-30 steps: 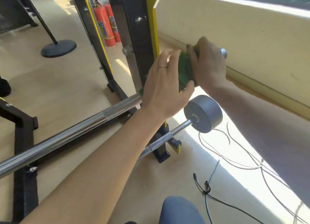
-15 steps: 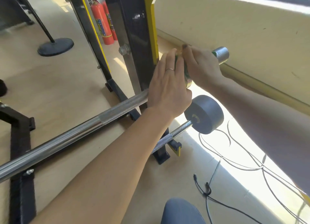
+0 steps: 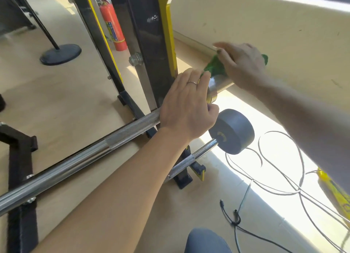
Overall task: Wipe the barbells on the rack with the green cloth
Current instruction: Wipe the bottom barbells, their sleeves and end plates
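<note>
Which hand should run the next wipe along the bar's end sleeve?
Right. The right hand already holds the green cloth on the barbell sleeve. The left hand only rests on the bar by the rack upright, steadying it.

— Where's the green cloth (image 3: 216,66)?
— Bunched on the thick chrome sleeve of the upper barbell (image 3: 79,161), which lies level across the black-and-yellow rack (image 3: 149,49).
— The other bar?
— The lower barbell (image 3: 191,159) sits beneath, a grey round weight on its end.
</note>
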Motion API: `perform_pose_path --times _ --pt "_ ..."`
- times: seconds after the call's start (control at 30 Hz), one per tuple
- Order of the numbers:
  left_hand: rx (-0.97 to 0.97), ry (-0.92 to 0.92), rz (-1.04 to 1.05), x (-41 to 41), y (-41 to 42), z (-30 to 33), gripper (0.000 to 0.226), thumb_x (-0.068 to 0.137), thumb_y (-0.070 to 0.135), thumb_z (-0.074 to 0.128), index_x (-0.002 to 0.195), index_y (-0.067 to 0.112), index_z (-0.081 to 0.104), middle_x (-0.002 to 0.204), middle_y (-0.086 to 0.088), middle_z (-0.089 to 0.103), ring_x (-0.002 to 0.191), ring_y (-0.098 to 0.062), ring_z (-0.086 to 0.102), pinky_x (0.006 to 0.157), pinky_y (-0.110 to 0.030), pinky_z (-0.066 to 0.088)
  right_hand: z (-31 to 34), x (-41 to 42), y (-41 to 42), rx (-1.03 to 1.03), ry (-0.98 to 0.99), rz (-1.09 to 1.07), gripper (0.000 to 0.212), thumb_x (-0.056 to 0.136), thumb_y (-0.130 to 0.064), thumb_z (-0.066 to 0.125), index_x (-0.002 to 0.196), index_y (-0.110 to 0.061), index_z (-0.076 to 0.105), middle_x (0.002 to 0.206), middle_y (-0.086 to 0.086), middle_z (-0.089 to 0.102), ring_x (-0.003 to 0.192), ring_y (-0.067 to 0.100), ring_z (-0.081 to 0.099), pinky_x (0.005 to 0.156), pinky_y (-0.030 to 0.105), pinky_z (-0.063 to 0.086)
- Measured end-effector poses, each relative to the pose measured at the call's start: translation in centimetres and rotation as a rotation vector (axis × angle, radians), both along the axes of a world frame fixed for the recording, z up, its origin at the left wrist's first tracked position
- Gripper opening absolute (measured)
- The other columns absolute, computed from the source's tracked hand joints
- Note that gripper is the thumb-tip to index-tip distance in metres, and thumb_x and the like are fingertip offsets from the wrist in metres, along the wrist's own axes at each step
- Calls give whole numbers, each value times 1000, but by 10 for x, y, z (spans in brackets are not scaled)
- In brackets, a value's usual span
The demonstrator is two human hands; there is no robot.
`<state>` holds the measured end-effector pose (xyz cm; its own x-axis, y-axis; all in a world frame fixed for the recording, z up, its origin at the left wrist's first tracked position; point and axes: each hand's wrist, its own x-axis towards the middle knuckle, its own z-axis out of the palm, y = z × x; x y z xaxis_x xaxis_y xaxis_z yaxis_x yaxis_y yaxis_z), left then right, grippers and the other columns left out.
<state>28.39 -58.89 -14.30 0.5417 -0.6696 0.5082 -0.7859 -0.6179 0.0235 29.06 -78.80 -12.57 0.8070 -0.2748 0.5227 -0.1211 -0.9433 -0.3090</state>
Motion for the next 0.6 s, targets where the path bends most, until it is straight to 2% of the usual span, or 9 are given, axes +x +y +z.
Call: perform_pose_path --times 0.03,0.1,0.2,0.3,0.37,0.4,0.47,0.5,0.6 --pt "-12 -3 0 0 1 -1 63 79 33 43 137 9 47 139 -9 50 132 -28 39 117 -39 27 -1 -3 11 -18 -5 54 42 102 -40 29 120 -31 66 125 -9 66 117 18 53 96 32 32" --pt "-28 -21 -8 0 0 -2 62 80 33 48 137 11 48 143 -9 48 135 -28 38 118 -38 27 -6 -6 21 -65 27 101 46 101 -42 26 106 -32 70 123 -17 65 119 14 49 100 34 30" --pt "-37 -28 -14 0 0 -2 59 81 32 51 136 11 50 145 -9 47 137 -28 37 118 -38 25 -9 -4 21 -121 75 17 49 101 -43 25 80 -25 65 103 -11 69 107 21 50 94 41 35" --pt "-47 -29 -21 -1 0 -1 58 79 29 45 134 10 51 144 -10 47 137 -28 36 119 -38 25 -12 1 29 -131 -36 -96 49 101 -39 32 67 -18 59 80 -7 65 94 22 51 86 45 39" --pt "-61 -33 -26 -1 0 0 56 78 29 47 131 11 52 144 -9 46 137 -27 35 118 -36 25 -14 1 37 51 -162 -70 46 100 -36 36 63 -19 57 68 -10 59 90 19 51 84 43 41" --pt "-69 -34 -25 -1 -1 1 55 78 29 48 130 12 52 144 -9 46 137 -26 35 118 -35 25 -12 -3 41 239 -209 -1 45 100 -36 37 64 -20 58 66 -11 58 90 17 52 84 40 42" --pt "-86 -32 -24 -1 -1 1 54 78 30 52 129 12 53 142 -8 48 136 -26 36 117 -35 26 -6 -10 44 549 -219 124 43 100 -36 36 75 -20 67 73 -10 66 93 17 57 84 34 43" --pt "-90 -31 -28 -1 -1 0 53 78 29 53 128 12 54 141 -7 49 135 -26 37 117 -35 27 -2 -16 43 520 -202 140 43 101 -36 35 83 -19 70 79 -8 69 94 18 57 81 31 41" --pt "-101 -40 -28 -2 -1 -1 51 77 28 52 125 10 55 135 -8 54 131 -26 42 117 -36 27 4 -16 33 -47 -117 71 42 102 -36 34 82 -14 64 78 -2 65 83 19 46 66 31 23"
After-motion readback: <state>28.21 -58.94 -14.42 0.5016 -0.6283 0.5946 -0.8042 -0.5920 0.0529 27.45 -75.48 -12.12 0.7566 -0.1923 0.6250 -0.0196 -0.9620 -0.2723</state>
